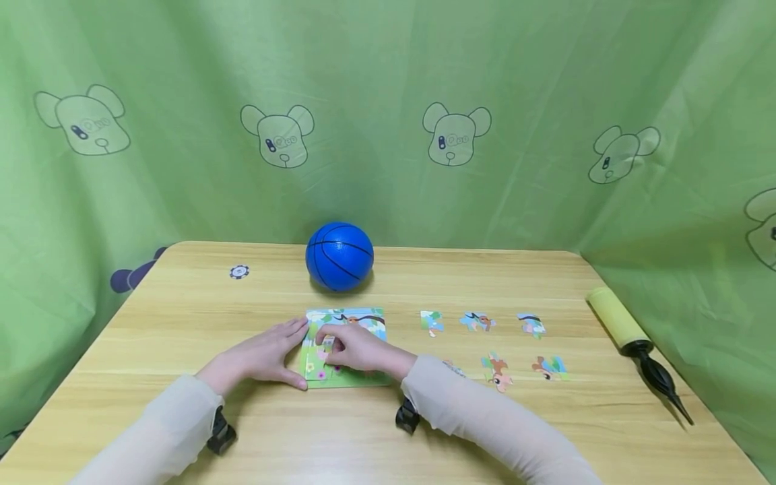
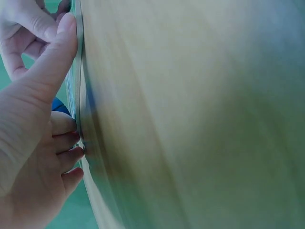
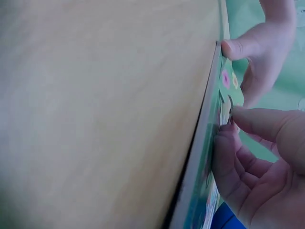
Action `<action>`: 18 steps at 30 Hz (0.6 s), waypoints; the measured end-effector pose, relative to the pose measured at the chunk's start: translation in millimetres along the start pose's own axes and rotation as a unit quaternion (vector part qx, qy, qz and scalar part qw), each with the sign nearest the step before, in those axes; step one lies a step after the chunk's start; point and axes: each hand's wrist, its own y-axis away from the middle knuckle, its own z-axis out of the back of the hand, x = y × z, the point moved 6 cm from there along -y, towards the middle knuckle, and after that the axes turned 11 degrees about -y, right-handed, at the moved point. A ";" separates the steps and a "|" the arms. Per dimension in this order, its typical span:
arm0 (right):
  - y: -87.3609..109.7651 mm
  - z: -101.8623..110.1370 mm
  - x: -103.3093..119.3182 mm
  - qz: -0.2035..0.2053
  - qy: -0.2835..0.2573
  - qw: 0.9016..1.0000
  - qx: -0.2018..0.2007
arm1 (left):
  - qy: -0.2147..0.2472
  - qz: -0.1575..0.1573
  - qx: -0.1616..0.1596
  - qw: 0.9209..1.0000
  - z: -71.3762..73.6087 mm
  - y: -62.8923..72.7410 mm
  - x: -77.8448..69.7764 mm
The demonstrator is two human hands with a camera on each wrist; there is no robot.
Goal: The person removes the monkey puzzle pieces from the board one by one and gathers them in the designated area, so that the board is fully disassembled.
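Observation:
A square jigsaw board (image 1: 348, 382) with a green rim and a picture of flowers and sky lies on the table. Its left edge is steadied by my left hand (image 1: 263, 353), whose fingers are extended along the side with the thumb at the near left corner. Over the middle of the board, my right hand (image 1: 360, 348) pinches a puzzle piece (image 3: 231, 109) between thumb and fingers. That piece stands tilted on edge, close over the board in the right wrist view. The right hand hides part of the picture.
Several loose puzzle pieces (image 1: 479, 321) lie in two rows to the right, one partly behind the right sleeve. A blue ball (image 1: 339, 257) sits behind the board. A poker chip (image 1: 239, 271) lies at the back left, and a yellow and black hand pump (image 1: 621, 323) at the right edge.

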 end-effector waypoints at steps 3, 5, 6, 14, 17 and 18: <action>0.9 3.0 -1.5 0.005 -0.028 1.000 -0.001 | 0.002 0.001 0.000 1.000 0.6 -0.4 -0.3; 2.2 5.6 -1.9 0.003 -0.049 0.999 -0.001 | 0.002 0.002 0.001 1.000 0.8 -0.3 -0.4; 3.0 6.8 -1.6 0.005 -0.061 0.998 0.000 | 0.003 0.002 0.001 1.000 0.7 -0.3 -0.7; 22.6 17.0 -4.8 -0.010 -0.154 0.988 0.007 | 0.003 0.000 -0.002 1.000 -0.4 -0.8 -0.7; 37.8 23.5 -7.9 -0.012 -0.171 0.985 0.013 | 0.003 0.001 -0.001 1.000 -0.6 -0.5 -0.3; 43.9 26.0 -9.3 -0.015 -0.173 0.985 0.015 | 0.001 0.001 -0.001 1.000 -0.6 -0.4 -0.1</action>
